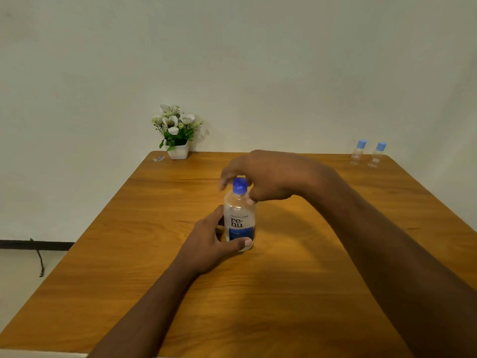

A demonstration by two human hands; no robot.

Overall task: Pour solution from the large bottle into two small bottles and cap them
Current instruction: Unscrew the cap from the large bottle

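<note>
The large clear bottle [239, 220] with a blue and white label stands upright in the middle of the wooden table [296, 280]. My left hand [209, 241] wraps around its lower body, thumb across the front. My right hand [260, 177] arches over the top, and its fingers pinch the blue cap [240, 186], which sits on the bottle's neck. Two small clear bottles, one [358, 152] beside the other [377, 155], stand upright at the far right corner of the table, each with a light blue cap on.
A white pot of white flowers [176, 133] stands at the far left edge of the table against the wall. A small silvery scrap [158, 158] lies left of it. A dark cable [40, 257] hangs by the floor at left.
</note>
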